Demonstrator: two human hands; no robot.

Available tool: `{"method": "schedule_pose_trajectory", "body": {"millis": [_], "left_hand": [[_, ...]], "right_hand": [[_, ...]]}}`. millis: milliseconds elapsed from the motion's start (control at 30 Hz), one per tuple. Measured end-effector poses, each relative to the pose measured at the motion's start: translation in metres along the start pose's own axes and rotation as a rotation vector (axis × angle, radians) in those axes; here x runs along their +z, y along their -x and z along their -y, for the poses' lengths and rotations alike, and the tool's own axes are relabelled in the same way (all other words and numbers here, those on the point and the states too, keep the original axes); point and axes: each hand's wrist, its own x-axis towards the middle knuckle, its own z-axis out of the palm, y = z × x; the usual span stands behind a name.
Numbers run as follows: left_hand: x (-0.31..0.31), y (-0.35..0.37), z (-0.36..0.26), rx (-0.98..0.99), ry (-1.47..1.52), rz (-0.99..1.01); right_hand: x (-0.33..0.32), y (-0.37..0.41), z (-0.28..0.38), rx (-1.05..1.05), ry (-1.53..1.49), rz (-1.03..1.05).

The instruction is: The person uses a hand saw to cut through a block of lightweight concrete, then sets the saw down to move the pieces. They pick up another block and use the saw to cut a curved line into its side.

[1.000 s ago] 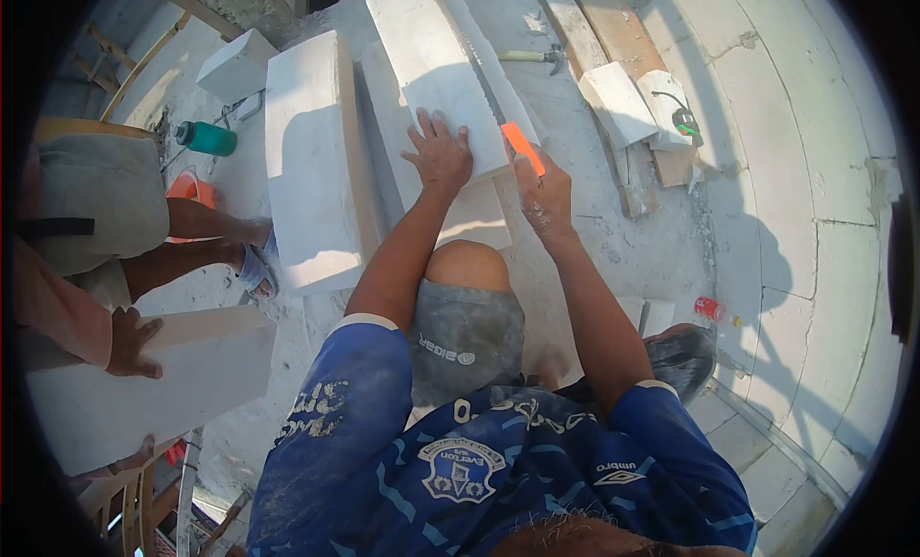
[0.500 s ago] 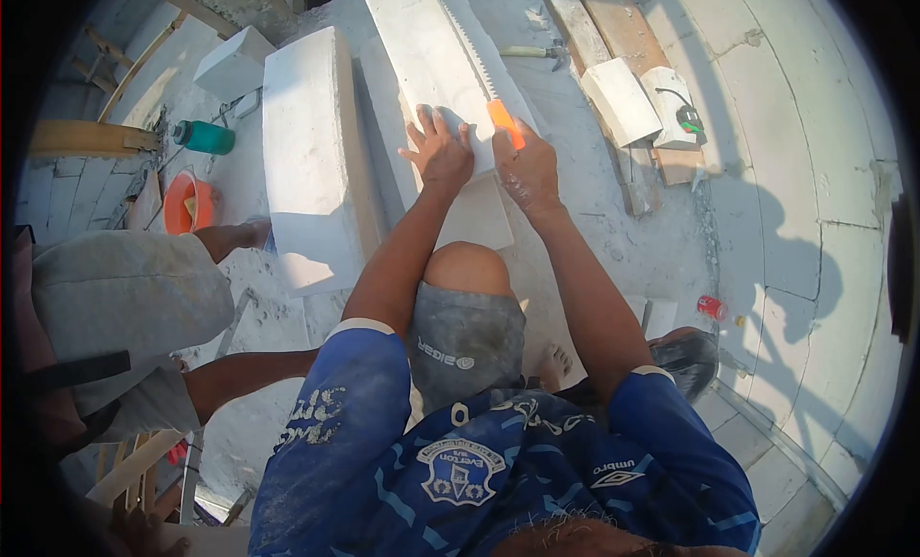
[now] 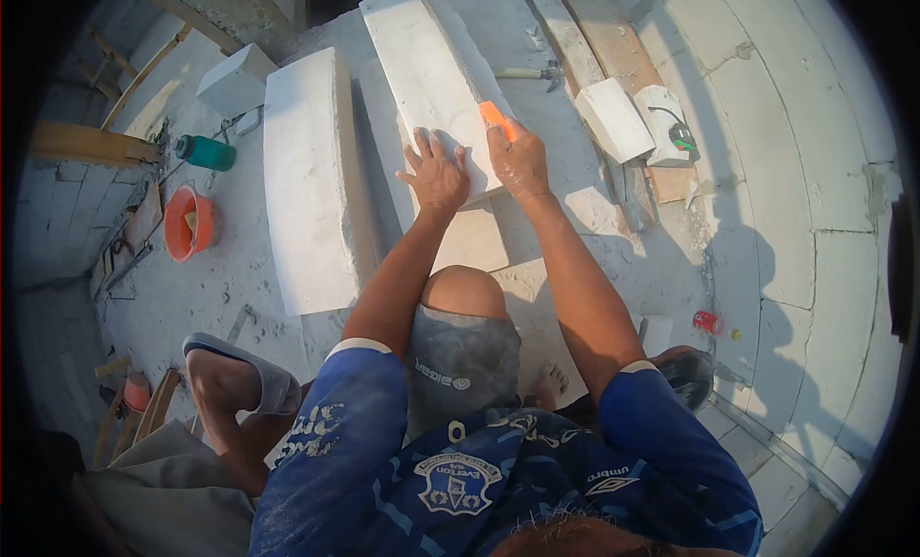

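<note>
The left hand (image 3: 436, 174) lies flat, fingers spread, on one long white block (image 3: 422, 59). The right hand (image 3: 518, 164) is closed around one orange saw handle (image 3: 495, 118) at that block's right edge. Left of that block stand a second block (image 3: 307, 174), one orange bucket (image 3: 190, 222) and one green bottle (image 3: 204, 152).

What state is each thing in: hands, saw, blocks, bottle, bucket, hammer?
long block, resting on a lower block.
left hand, open, flat on the long block, fingers spread.
saw, at the long block's right edge, blade hidden.
right hand, shut on the saw's orange handle.
big block, lying flat, untouched.
green bottle, on its side.
orange bucket, upright, open-topped.
hammer, lying flat.
</note>
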Motion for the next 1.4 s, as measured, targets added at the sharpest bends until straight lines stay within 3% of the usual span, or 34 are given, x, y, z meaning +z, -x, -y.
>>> {"method": "schedule_pose_trajectory", "body": {"millis": [167,233,433,633,700,800,933,1100,1200,1400], "left_hand": [[0.004,-0.001,0.001,0.011,0.007,-0.008],[0.004,-0.003,0.003,-0.003,0.008,-0.011],[0.006,-0.003,0.005,0.013,0.013,-0.013],[0.009,-0.003,0.004,0.022,0.005,-0.057],[0.01,-0.002,0.005,0.022,-0.02,-0.045],[0.01,-0.002,0.005,0.015,-0.039,-0.036],[0.011,0.002,0.004,0.028,-0.021,-0.049],[0.007,0.001,0.002,-0.007,-0.062,-0.013],[0.008,0.002,0.001,-0.005,-0.082,-0.023],[0.01,0.002,0.001,0.0,-0.067,-0.04]], "right_hand": [[-0.009,0.029,-0.001,0.022,0.043,-0.025],[-0.011,0.044,0.002,0.007,-0.105,-0.068],[-0.004,-0.02,0.015,0.074,0.077,0.052],[-0.042,0.087,0.011,0.062,0.019,0.01],[-0.049,0.107,0.009,0.073,-0.151,-0.039],[-0.062,0.08,0.031,0.163,-0.054,0.104],[-0.067,0.088,0.012,0.146,0.007,0.058],[-0.085,0.147,0.014,0.174,-0.133,0.013],[-0.092,0.135,0.023,0.28,-0.057,0.084],[-0.105,0.155,0.015,0.236,-0.04,0.087]]}}
